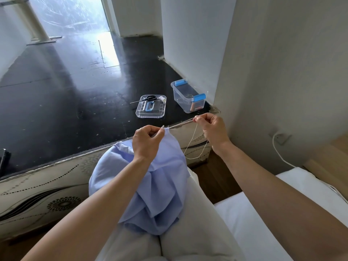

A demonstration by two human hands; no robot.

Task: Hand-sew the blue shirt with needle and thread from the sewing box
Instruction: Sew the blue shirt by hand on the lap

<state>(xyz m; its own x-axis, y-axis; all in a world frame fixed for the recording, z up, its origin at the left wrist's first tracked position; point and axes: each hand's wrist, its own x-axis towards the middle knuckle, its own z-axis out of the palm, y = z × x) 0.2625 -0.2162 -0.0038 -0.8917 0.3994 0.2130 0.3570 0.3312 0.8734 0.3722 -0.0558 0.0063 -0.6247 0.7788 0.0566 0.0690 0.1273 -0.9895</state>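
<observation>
While the left hand (146,142) pinches a raised peak of the pale blue shirt (162,185), the right hand (211,129) pinches cream thread (195,158) drawn taut from that peak, slack looping below. The shirt lies creased and bunched over the lap. The needle cannot be made out.

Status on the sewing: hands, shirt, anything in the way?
Left hand pinches blue shirt edge. Right hand pinches thread, taut to the fabric. Needle too small to tell. Nothing blocking the hands.
</observation>
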